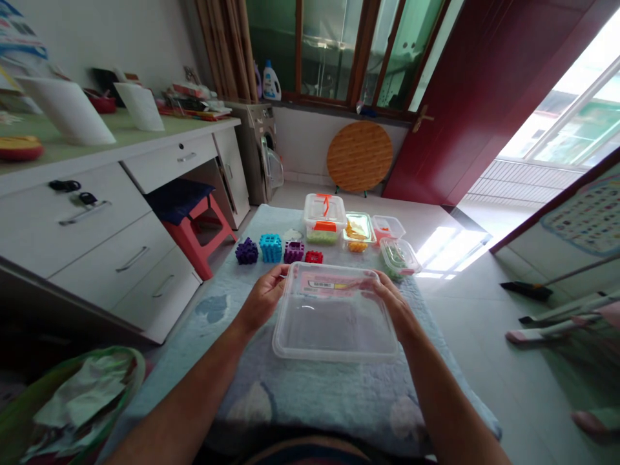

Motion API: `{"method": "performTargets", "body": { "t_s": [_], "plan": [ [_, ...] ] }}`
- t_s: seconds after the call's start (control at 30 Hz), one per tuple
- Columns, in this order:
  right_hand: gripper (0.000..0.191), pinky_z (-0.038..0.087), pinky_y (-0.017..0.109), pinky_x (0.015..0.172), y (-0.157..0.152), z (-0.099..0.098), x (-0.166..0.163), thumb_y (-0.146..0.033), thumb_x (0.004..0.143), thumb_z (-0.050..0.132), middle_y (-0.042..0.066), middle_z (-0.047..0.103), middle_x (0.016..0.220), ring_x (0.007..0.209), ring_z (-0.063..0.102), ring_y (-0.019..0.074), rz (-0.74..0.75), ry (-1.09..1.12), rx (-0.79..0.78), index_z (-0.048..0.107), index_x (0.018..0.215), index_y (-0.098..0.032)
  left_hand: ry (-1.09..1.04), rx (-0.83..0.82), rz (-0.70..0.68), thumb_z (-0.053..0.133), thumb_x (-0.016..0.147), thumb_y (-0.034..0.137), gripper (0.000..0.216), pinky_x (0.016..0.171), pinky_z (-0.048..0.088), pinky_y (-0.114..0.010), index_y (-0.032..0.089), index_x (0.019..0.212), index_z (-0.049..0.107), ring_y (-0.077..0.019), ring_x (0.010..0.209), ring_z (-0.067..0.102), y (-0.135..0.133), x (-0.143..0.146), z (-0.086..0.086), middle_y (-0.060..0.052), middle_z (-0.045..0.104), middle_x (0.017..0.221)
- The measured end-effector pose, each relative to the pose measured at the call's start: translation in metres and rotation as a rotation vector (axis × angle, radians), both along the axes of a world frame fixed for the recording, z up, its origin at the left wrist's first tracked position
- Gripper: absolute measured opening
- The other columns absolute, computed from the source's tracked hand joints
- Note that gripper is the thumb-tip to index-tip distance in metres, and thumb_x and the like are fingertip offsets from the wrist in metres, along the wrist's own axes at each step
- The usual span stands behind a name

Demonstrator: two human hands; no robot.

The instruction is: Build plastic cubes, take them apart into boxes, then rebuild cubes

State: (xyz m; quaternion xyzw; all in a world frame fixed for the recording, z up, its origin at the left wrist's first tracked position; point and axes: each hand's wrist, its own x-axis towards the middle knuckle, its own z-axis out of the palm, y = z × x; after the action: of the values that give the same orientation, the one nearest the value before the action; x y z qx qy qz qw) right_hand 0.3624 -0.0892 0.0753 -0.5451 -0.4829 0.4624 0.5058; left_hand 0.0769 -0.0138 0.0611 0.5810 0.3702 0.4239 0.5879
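My left hand (266,294) and my right hand (392,297) grip opposite far corners of a clear rectangular plastic lid (334,326). It has a raised rim and a pinkish label with a barcode on its far part. Just beyond it sit toy shapes of interlocking pieces: a dark purple one (247,251), a light blue cube (270,248), a purple cube (294,252) and a low red one (314,257). Behind my right hand is a clear box of green pieces (400,256). The fingertips are partly hidden under the lid.
A cloth-covered table (203,361) bears a box with orange latches (324,219), a box of yellow pieces (358,232) and a box of red pieces (387,227). A stool (194,213) and white desk (140,239) stand left; a lined bin (135,368) is lower left.
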Motion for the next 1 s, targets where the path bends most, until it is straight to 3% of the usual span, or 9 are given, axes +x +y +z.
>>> {"method": "performTargets", "body": {
  "t_s": [0.17,0.27,0.33,0.4,0.5,0.57,0.63,0.8,1.0],
  "plan": [
    [0.045,0.048,0.035,0.091,0.004,0.001,0.019,-0.053,0.083,0.064,0.004,0.072,0.110,0.106,0.064,0.0252,-0.075,0.070,0.010,0.066,0.117,-0.024,0.005,0.003,-0.045,0.067,0.081,0.038,0.036,0.072,0.049,-0.027,0.017,0.110,0.065,-0.0160,0.072,0.062,-0.002,0.017,0.000,-0.003,0.070,0.086],
    [0.048,0.049,0.037,0.091,0.009,-0.011,0.035,-0.056,0.078,0.069,0.006,0.073,0.110,0.103,0.066,0.0256,-0.092,0.153,-0.033,0.068,0.113,-0.023,0.078,0.032,-0.176,0.066,0.081,0.038,0.033,0.070,0.049,-0.027,0.017,0.106,0.066,-0.0158,0.072,0.062,0.006,0.022,-0.002,-0.003,0.069,0.085],
    [0.054,0.051,0.039,0.087,0.011,-0.020,0.042,-0.066,0.079,0.063,0.008,0.073,0.108,0.099,0.067,0.0265,-0.106,0.231,-0.041,0.069,0.110,-0.023,0.181,0.102,-0.258,0.064,0.081,0.039,0.032,0.068,0.049,-0.027,0.016,0.103,0.067,-0.0163,0.073,0.062,0.016,0.022,0.001,-0.004,0.069,0.086],
    [0.059,0.053,0.040,0.080,0.010,-0.028,0.047,-0.074,0.079,0.055,0.009,0.074,0.100,0.090,0.068,0.0272,-0.167,0.262,-0.041,0.069,0.106,-0.023,0.336,0.238,-0.217,0.063,0.082,0.035,0.028,0.069,0.048,-0.027,0.017,0.102,0.068,-0.0170,0.074,0.062,0.031,0.019,0.009,-0.004,0.070,0.087],
    [0.055,0.051,0.038,0.066,0.008,-0.037,0.052,-0.072,0.078,0.054,0.008,0.073,0.081,0.072,0.065,0.0251,-0.343,0.075,-0.061,0.070,0.094,-0.022,0.602,0.517,-0.062,0.061,0.079,0.023,0.025,0.080,0.049,-0.031,0.019,0.103,0.070,-0.0199,0.083,0.064,0.060,0.020,0.028,-0.005,0.071,0.092],
    [0.049,0.047,0.035,0.060,0.006,-0.041,0.056,-0.067,0.079,0.054,0.006,0.068,0.070,0.064,0.060,0.0227,-0.422,-0.136,-0.060,0.069,0.084,-0.021,0.809,0.714,-0.090,0.062,0.076,0.017,0.030,0.091,0.046,-0.035,0.021,0.105,0.070,-0.0239,0.097,0.063,0.081,0.028,0.039,-0.006,0.072,0.100],
    [0.043,0.044,0.033,0.058,0.006,-0.046,0.060,-0.061,0.078,0.055,0.004,0.063,0.065,0.062,0.056,0.0213,-0.447,-0.329,-0.031,0.068,0.076,-0.020,1.027,0.830,-0.202,0.065,0.074,0.017,0.036,0.096,0.044,-0.037,0.021,0.110,0.070,-0.0265,0.105,0.061,0.101,0.040,0.045,-0.008,0.072,0.109],
    [0.039,0.044,0.033,0.062,0.010,-0.056,0.062,-0.055,0.077,0.053,0.003,0.062,0.064,0.066,0.057,0.0220,-0.486,-0.506,0.002,0.069,0.071,-0.019,1.347,0.900,-0.437,0.073,0.066,0.023,0.035,0.090,0.042,-0.036,0.021,0.101,0.073,-0.0282,0.105,0.063,0.126,0.076,0.037,-0.010,0.073,0.106],
    [0.033,0.043,0.036,0.068,0.010,-0.061,0.063,-0.048,0.078,0.052,0.006,0.067,0.071,0.071,0.060,0.0251,-0.478,-0.701,-0.007,0.071,0.076,-0.022,1.391,0.823,-0.438,0.076,0.060,0.029,0.029,0.093,0.039,-0.041,0.018,0.086,0.076,-0.0327,0.101,0.063,0.132,0.095,0.017,-0.015,0.074,0.101]
  ]
}}
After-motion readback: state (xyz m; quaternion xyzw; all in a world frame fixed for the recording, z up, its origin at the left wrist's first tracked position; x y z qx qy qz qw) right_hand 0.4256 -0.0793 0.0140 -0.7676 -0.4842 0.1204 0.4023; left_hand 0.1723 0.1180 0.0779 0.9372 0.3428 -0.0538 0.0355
